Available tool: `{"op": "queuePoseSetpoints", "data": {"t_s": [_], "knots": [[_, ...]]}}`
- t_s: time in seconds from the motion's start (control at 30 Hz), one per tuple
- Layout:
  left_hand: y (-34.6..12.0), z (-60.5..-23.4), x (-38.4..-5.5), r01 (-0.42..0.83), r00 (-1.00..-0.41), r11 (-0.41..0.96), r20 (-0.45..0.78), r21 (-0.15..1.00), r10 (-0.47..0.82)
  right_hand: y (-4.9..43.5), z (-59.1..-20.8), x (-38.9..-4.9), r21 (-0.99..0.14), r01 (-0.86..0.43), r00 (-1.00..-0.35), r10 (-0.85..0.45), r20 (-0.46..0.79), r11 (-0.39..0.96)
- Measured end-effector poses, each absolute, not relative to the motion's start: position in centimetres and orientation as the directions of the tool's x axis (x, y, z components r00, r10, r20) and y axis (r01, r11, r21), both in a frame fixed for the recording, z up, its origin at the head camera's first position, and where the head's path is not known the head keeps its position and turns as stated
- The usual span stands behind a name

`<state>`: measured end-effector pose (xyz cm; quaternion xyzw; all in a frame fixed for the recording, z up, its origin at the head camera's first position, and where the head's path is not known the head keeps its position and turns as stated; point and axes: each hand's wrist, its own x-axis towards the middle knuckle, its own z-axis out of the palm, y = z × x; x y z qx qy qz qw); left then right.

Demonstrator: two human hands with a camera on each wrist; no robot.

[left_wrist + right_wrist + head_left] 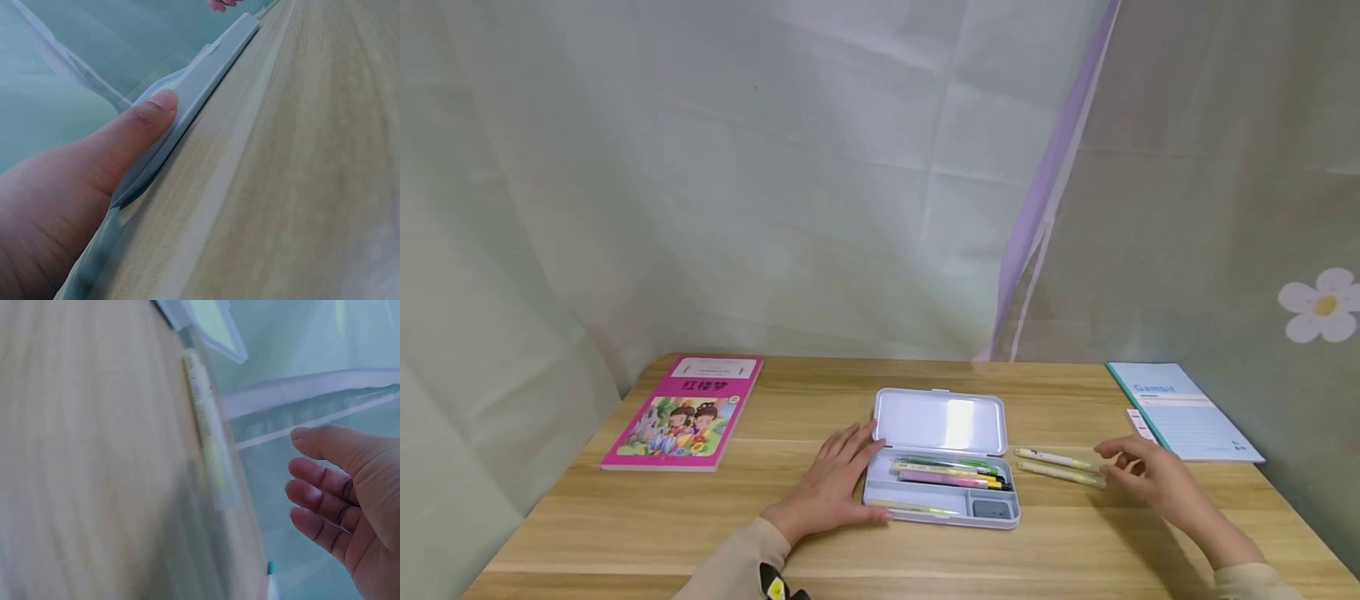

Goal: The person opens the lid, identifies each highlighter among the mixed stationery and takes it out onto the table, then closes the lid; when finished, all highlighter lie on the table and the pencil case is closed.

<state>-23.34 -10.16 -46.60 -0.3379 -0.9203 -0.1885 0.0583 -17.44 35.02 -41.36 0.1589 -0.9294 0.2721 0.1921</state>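
An open white pencil case [913,421] stands on the table with its lid tipped back. Several pens [943,478] lie in its long compartment, a pale pen [913,507] along the front, and a dark grey block [991,509] in the small front-right section. My left hand [829,490] rests at the case's left side with fingers spread; its thumb [140,122] touches the front wall. To the right of the case lie two pale pens [1052,458]. Over their right ends hovers my right hand [1161,479], its fingers loosely bent and holding nothing in the right wrist view.
A pink book [741,412] with a picture cover lies at the table's left. At the back right is a light blue notebook [1195,425], with a small pinkish-white piece [1140,423] by its left edge. Pale curtains [812,208] hang close behind the table.
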Motion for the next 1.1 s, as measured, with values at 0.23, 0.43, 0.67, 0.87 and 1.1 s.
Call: {"op": "queuePoseSetpoints", "data": {"t_s": [0.23,0.43,0.67,0.87,1.1], "knots": [[-10.3,-46.5,-23.4,0.641,-0.768,0.703,0.234,0.309,0.597,34.1,-39.8,-17.6,-0.411,-0.436,-0.853,-0.223,0.471,0.801],[-10.3,-46.4,-23.3,0.622,-0.781,0.711,0.208,0.327,0.588,33.3,-38.5,-17.8,-0.360,-0.467,-0.828,-0.257,0.499,0.807],[-10.2,-46.4,-23.3,0.623,-0.781,0.712,0.208,0.325,0.588,32.4,-37.4,-17.7,-0.346,-0.485,-0.821,-0.282,0.497,0.803],[-10.2,-46.4,-23.3,0.623,-0.781,0.712,0.206,0.325,0.589,31.4,-36.8,-17.5,-0.340,-0.532,-0.797,-0.322,0.511,0.776],[-10.1,-46.5,-23.3,0.627,-0.777,0.708,0.210,0.324,0.593,30.1,-36.4,-17.5,-0.310,-0.561,-0.777,-0.359,0.517,0.768]]}}
